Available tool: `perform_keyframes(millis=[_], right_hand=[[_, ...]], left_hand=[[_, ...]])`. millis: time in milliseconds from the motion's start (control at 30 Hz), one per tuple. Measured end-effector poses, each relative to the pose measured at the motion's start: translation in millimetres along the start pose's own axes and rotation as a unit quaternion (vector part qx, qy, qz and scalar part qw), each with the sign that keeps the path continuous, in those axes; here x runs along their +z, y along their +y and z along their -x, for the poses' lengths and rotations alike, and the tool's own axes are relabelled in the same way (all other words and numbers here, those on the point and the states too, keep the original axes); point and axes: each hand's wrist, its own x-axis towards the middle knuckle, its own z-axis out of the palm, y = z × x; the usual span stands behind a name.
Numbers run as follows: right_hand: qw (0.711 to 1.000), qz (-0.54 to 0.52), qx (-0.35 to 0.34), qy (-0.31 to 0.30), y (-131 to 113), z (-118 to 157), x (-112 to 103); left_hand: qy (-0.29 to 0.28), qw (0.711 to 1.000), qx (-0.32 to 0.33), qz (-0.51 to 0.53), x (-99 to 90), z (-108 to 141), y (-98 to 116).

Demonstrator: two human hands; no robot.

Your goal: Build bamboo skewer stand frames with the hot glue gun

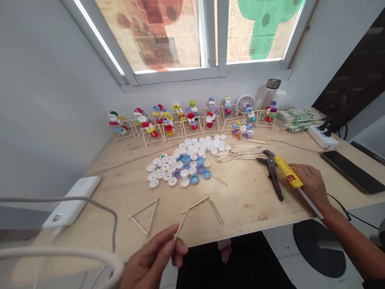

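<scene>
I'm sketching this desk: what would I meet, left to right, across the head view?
White box → stick triangle → open pair of sticks → black tool → yellow glue gun → phone.

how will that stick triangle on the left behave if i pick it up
Probably very light, since the stick triangle is just three thin sticks. It should hold its shape fairly well, though the slim corner joints look fragile. Lying flat, it would likely slide rather than roll.

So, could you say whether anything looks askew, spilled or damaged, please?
Nothing looks spilled or damaged; only the stick V beyond the left hand stands out, being open, while the stick triangle to its left looks closed.
</scene>
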Motion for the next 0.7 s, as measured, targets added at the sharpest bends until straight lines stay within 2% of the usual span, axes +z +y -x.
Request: perform_keyframes(millis=[133,167,300,467,700], right_hand=[[0.999,0.042,-0.011,0.0,5,-2,6],[0.999,0.05,-0.014,0.001,6,-3,7],[0.997,0.072,-0.014,-0.008,9,-4,9],[0.995,0.096,-0.003,-0.011,5,-5,7],[0.993,0.112,-0.004,-0.04,1,-6,5]], left_hand=[[0.098,0.994,0.054,0.002,-1.1,-16,10],[0.096,0.993,0.064,-0.002,0.4,-19,10],[0.031,0.997,0.063,-0.038,8.2,-23,0],[0.082,0.993,0.061,-0.065,12.9,-12,-14],[0.099,0.99,0.052,-0.081,20.2,2,-26]])
